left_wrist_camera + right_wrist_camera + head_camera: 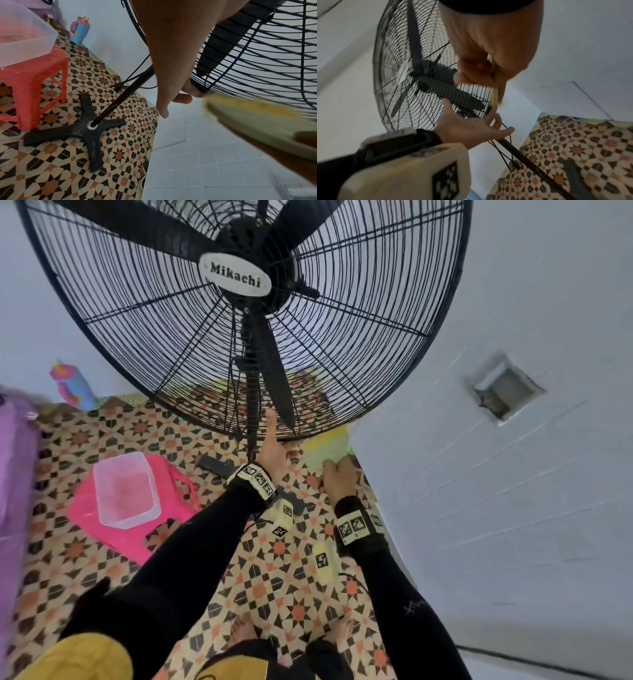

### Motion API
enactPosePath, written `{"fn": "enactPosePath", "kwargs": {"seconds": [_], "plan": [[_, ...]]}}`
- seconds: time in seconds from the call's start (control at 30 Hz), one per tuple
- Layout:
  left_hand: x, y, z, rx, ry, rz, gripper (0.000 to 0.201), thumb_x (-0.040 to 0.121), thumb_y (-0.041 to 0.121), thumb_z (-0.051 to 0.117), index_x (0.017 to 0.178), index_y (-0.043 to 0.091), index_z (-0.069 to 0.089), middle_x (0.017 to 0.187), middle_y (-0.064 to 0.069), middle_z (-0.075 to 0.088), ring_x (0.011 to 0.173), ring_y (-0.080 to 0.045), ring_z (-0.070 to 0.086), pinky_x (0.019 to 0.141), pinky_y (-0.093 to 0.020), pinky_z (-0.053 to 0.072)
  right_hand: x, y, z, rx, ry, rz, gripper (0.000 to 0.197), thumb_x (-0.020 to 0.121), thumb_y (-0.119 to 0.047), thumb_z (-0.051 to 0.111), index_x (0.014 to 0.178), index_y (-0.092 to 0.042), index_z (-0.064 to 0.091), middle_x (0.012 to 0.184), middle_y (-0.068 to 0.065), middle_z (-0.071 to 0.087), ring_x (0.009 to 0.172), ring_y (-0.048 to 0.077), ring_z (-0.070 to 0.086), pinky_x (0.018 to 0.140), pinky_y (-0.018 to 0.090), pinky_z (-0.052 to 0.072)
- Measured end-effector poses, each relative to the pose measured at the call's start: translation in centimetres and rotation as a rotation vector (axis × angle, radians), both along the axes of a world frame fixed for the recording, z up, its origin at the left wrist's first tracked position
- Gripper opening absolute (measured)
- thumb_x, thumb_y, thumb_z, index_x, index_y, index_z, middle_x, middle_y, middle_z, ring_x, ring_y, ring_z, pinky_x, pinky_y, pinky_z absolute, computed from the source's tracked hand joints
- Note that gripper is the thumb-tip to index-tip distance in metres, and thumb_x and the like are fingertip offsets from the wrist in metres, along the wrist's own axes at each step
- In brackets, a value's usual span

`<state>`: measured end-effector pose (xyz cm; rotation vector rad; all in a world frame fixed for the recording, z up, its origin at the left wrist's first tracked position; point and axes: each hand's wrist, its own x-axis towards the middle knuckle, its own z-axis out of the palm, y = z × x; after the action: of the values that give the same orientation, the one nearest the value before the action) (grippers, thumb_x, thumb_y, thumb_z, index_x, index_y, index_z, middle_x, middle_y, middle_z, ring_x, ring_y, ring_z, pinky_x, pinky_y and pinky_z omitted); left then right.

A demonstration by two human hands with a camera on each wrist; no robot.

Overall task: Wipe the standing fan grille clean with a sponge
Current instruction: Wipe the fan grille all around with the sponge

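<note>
1. Head view, far left: we log a purple blurred object (13, 474) at the frame edge, and a blue and pink cup (73, 386) standing on the floor against the wall.
2. Next, a pink plastic stool (130, 525) on the patterned floor tiles (274, 577), with a clear plastic tub (125, 489) resting on its seat.
3. Centre: the standing fan grille (342, 337), black wire, round, carrying a white "Mikachi" badge (235, 278) at its hub; dark blades (277, 378) sit behind the wires. Its pole (123, 93) runs down to a black cross-shaped base (82, 128) on the tiles, just beside the stool.
4. Our left hand (274, 450) reaches up to the lowest part of the grille rim. In the left wrist view the fingers (193, 90) curl round the rim, so we record it as grasping the grille; the thumb lies up against the front wires.
5. Right of that, the sponge (327, 448), yellow with a green face, lies against the bottom edge of the grille, just beside the left hand. It is motion-blurred.
6. Our right hand (339, 477) holds the sponge, fingers and thumb pinching it flat, as the right wrist view shows.
7. Far right: a pale tiled wall (513, 508) with a small square recess (507, 390).
</note>
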<state>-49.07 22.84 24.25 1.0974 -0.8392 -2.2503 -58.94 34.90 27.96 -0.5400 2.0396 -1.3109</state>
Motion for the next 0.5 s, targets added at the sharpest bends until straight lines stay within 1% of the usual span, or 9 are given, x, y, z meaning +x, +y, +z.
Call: {"fn": "enactPosePath", "kwargs": {"seconds": [0.07, 0.1, 0.17, 0.2, 0.3, 0.37, 0.43, 0.47, 0.5], "plan": [[0.1, 0.0, -0.1, -0.002, 0.009, -0.009, 0.119, 0.057, 0.110, 0.037, 0.126, 0.020, 0.072, 0.121, -0.005, 0.073, 0.095, -0.026, 0.051, 0.118, -0.059, 0.029, -0.4, 0.1, 0.2, -0.010, 0.017, -0.031, 0.013, 0.098, -0.014, 0.044, 0.105, -0.004, 0.047, 0.070, 0.015, 0.062, 0.048, 0.016, 0.061, 0.045, 0.024, 0.046], [0.1, 0.1, 0.0, 0.000, 0.011, -0.017, 0.120, 0.057, 0.110, 0.037, 0.132, 0.021, 0.070, 0.125, -0.004, 0.073, 0.100, -0.025, 0.053, 0.118, -0.059, 0.029, -0.8, -0.1, 0.1, -0.043, 0.032, -0.113, 0.012, 0.097, -0.016, 0.045, 0.103, -0.006, 0.048, 0.076, 0.017, 0.065, 0.052, 0.020, 0.063, 0.046, 0.027, 0.047], [0.2, 0.1, 0.1, 0.001, 0.004, -0.016, 0.123, 0.058, 0.110, 0.036, 0.141, 0.023, 0.064, 0.125, -0.004, 0.074, 0.099, -0.024, 0.052, 0.117, -0.057, 0.028, -1.0, -0.2, 0.7, -0.116, 0.015, -0.267, 0.012, 0.099, -0.014, 0.045, 0.106, -0.006, 0.050, 0.077, 0.012, 0.064, 0.046, 0.016, 0.061, 0.042, 0.024, 0.045], [0.3, 0.1, 0.1, 0.005, 0.005, -0.006, 0.121, 0.059, 0.110, 0.035, 0.137, 0.022, 0.067, 0.122, -0.004, 0.074, 0.097, -0.026, 0.050, 0.118, -0.057, 0.028, -0.8, -0.3, 0.7, -0.120, 0.014, -0.273, 0.012, 0.099, -0.012, 0.045, 0.107, -0.005, 0.050, 0.075, 0.009, 0.063, 0.042, 0.011, 0.059, 0.040, 0.022, 0.045], [0.2, 0.3, 0.5, 0.013, 0.011, 0.016, 0.113, 0.064, 0.108, 0.033, 0.119, 0.018, 0.074, 0.121, -0.004, 0.074, 0.087, -0.024, 0.046, 0.118, -0.053, 0.028, 0.3, -0.7, -0.3, -0.011, 0.009, -0.022, 0.009, 0.096, -0.014, 0.046, 0.104, -0.015, 0.043, 0.060, 0.003, 0.061, 0.040, 0.011, 0.061, 0.042, 0.026, 0.046], [0.2, 0.4, 0.5, 0.021, -0.001, 0.012, 0.118, 0.064, 0.108, 0.032, 0.130, 0.019, 0.071, 0.128, -0.007, 0.073, 0.086, -0.023, 0.048, 0.115, -0.049, 0.030, 0.7, -0.7, -0.3, 0.024, -0.029, 0.039, 0.010, 0.094, -0.013, 0.046, 0.103, -0.016, 0.041, 0.053, 0.001, 0.059, 0.041, 0.015, 0.061, 0.043, 0.025, 0.044], [0.2, 0.3, 0.5, 0.027, -0.020, -0.012, 0.122, 0.060, 0.110, 0.034, 0.142, 0.024, 0.064, 0.130, -0.006, 0.072, 0.118, -0.033, 0.057, 0.122, -0.058, 0.024, 0.2, -0.7, 0.3, -0.032, -0.017, -0.075, 0.003, 0.097, -0.008, 0.044, 0.095, -0.009, 0.047, 0.062, 0.008, 0.059, 0.038, 0.011, 0.057, 0.038, 0.021, 0.041], [0.3, 0.1, 0.3, 0.032, -0.034, -0.012, 0.124, 0.058, 0.111, 0.036, 0.145, 0.026, 0.061, 0.128, -0.004, 0.073, 0.133, -0.039, 0.050, 0.123, -0.062, 0.022, -0.2, -0.4, 0.9, -0.073, 0.000, -0.171, 0.005, 0.098, -0.008, 0.044, 0.096, -0.007, 0.049, 0.068, 0.012, 0.060, 0.038, 0.010, 0.056, 0.037, 0.020, 0.041], [0.2, 0.1, 0.1, 0.033, -0.045, -0.016, 0.126, 0.056, 0.111, 0.037, 0.146, 0.027, 0.059, 0.127, -0.002, 0.074, 0.139, -0.041, 0.044, 0.123, -0.063, 0.022, -0.6, -0.3, 1.4, -0.130, 0.006, -0.266, 0.007, 0.098, -0.009, 0.044, 0.100, -0.006, 0.051, 0.072, 0.015, 0.062, 0.039, 0.011, 0.057, 0.037, 0.020, 0.042]]}}
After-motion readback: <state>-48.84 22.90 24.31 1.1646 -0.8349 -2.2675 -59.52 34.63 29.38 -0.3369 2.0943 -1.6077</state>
